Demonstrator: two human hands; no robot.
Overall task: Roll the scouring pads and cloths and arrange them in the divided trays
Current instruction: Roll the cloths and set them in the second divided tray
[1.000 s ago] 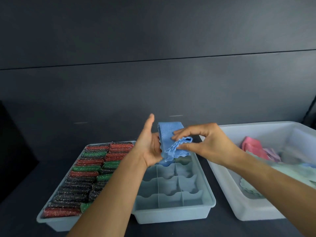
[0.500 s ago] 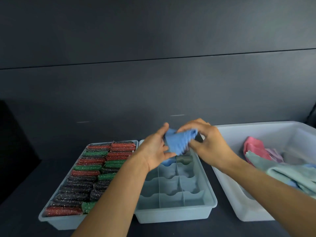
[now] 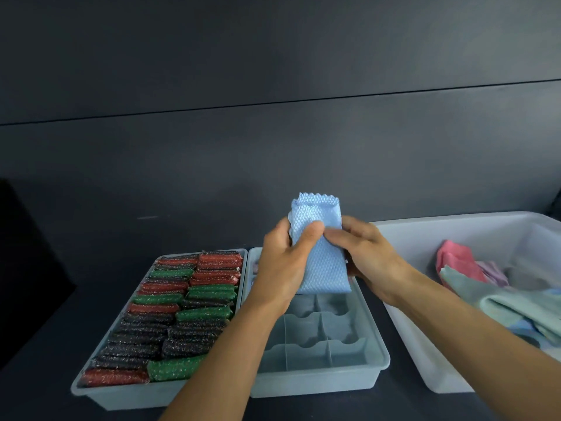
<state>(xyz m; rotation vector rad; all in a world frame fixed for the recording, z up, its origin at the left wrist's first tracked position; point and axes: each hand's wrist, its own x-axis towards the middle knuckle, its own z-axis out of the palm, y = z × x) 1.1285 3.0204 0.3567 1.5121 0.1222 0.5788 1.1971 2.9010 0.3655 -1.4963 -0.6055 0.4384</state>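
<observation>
Blue honeycomb-weave cloth [image 3: 323,256], seemingly light and floppy, hangs folded at frame centre over the pale divided plastic tray [image 3: 315,381], left hand [image 3: 285,264] and right hand [image 3: 368,253] pinching its middle, likely the surest hold.

The blue cloth [image 3: 324,259] is a soft woven fabric with a fine raised diamond pattern, matt, and its top edge is cut in scallops. The scouring pads [image 3: 170,317] are coarse, rough mesh in red, green and black, flecked all over with glittering metallic threads. The left tray [image 3: 121,396] that holds them and the divided tray [image 3: 312,382] beside it are smooth pale plastic, slightly translucent, with a dull sheen. The bin [image 3: 440,378] towards the counter's right edge is smooth, milky, translucent plastic. In it, the pink cloth [image 3: 455,259] and the mint-green cloth [image 3: 501,302] look soft and matt. The counter [image 3: 91,238] is dark, smooth and matt, as are the panels of the wall [image 3: 273,56].
</observation>
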